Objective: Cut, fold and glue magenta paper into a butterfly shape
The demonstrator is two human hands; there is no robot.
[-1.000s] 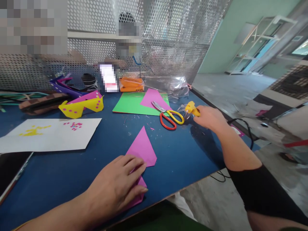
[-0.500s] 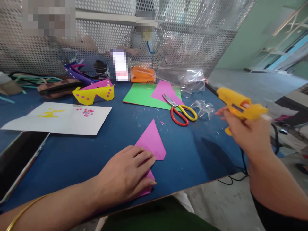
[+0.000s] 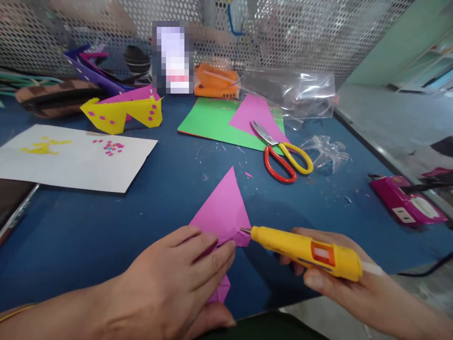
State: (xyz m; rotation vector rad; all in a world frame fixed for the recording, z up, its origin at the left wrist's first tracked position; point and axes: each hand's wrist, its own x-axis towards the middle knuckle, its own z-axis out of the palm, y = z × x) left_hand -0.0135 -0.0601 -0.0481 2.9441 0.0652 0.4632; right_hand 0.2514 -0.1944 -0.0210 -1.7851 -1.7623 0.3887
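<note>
A pink paper cut-out [image 3: 226,208] with a pointed top lies near the table's front edge. My left hand [image 3: 184,278] holds it down, fingers bent over its lower left part and thumb near the table edge; much of the paper is hidden under the palm. My right hand [image 3: 336,278] grips a yellow glue gun [image 3: 304,250] from the right. The gun's metal nozzle is at the cut-out's lower right corner, by a small folded flap; whether it touches cannot be told. Scissors [image 3: 279,148] with red and yellow handles lie beyond.
Green sheets [image 3: 208,118] and another pink piece [image 3: 253,113] lie behind. At left are a yellow mask [image 3: 120,115], white paper [image 3: 81,165] with small cut bits, and a brown case [image 3: 56,97]. Clear plastic [image 3: 293,89], a phone [image 3: 173,56] and a magenta box [image 3: 406,200] stand around.
My right hand has brought the glue gun left and down from the table's right side to the pink cut-out. My left hand stays on the paper. The view has shifted closer.
</note>
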